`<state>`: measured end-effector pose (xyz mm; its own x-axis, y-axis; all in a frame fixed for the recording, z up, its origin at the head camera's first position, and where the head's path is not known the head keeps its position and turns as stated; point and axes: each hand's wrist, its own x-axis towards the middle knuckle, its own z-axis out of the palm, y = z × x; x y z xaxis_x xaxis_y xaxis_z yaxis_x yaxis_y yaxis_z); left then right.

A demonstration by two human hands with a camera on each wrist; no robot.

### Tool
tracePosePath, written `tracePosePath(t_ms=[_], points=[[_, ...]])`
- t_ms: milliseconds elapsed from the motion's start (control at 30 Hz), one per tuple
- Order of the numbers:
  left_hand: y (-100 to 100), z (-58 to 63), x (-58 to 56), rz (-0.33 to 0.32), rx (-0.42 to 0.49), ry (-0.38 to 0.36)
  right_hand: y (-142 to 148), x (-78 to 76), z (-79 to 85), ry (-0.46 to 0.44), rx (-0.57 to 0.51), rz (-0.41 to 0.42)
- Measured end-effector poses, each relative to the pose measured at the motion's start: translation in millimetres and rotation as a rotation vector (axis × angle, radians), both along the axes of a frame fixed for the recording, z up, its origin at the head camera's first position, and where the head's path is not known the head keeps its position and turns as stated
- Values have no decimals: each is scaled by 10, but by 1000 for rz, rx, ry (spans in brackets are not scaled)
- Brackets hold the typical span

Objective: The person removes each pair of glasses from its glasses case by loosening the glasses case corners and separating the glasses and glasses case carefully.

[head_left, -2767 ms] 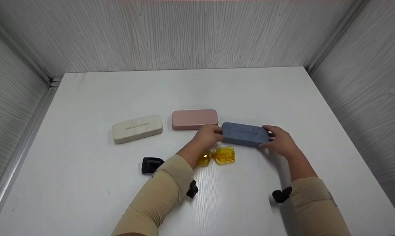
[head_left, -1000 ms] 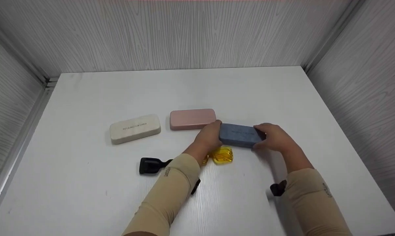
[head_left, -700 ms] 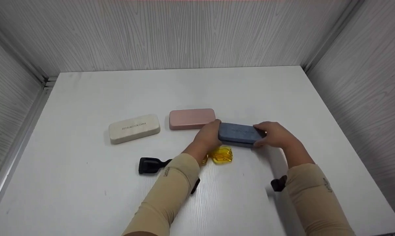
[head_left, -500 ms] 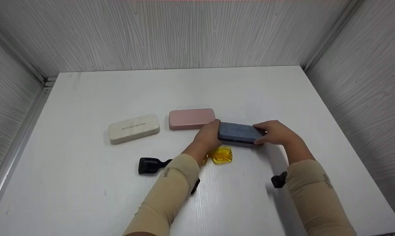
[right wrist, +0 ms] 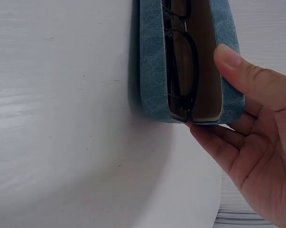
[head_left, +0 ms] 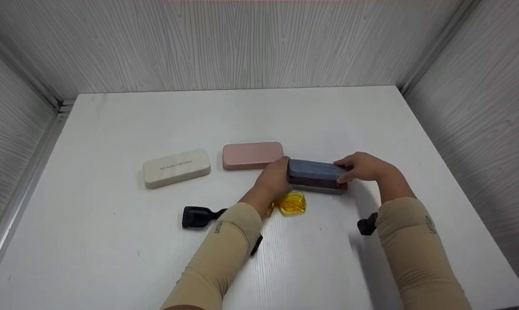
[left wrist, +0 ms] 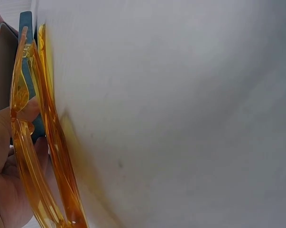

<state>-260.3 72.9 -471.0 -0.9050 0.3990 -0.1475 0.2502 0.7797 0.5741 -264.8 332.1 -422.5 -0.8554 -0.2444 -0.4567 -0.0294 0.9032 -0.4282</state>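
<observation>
A blue glasses case (head_left: 314, 168) stands partly open on the white table, its lid tilted up along the near side. Black-framed eyeglasses (right wrist: 192, 61) lie inside it, seen through the gap in the right wrist view. My left hand (head_left: 273, 178) grips the case's left end. At the right end, my right hand (head_left: 365, 167) pinches the lid, the thumb (right wrist: 230, 59) pressing on its edge. Yellow sunglasses (head_left: 293, 204) lie just in front of the case, partly hidden by the left wrist; in the left wrist view their amber frame (left wrist: 52, 128) looms close.
A pink glasses case (head_left: 253, 156) sits behind my left hand, and a cream one (head_left: 176, 168) lies farther left. Black sunglasses (head_left: 197, 217) rest on the table (head_left: 113, 258), partly covered by my left sleeve. Grey wood-grain panels (head_left: 242, 47) enclose the back and sides.
The blue case was closed; its lid has risen and a dark gap shows at the front. My right hand has moved up with the lid, while the left tightened round the left end.
</observation>
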Motion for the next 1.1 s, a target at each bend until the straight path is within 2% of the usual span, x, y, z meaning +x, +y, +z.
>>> tracePosePath(t_ms=[300, 500, 767, 933, 1100], points=[[10, 12, 18, 6, -2, -23, 46, -43, 44, -59, -51, 22], [6, 11, 12, 4, -13, -28, 74, -69, 58, -89, -92, 9], [7, 27, 15, 10, -10, -27, 128, -55, 66, -200, -357, -104], [17, 30, 17, 4, -2, -27, 139, -53, 39, -196, -386, -139], [17, 9, 6, -5, -13, -16, 133, -20, -6, -132, -397, -143]])
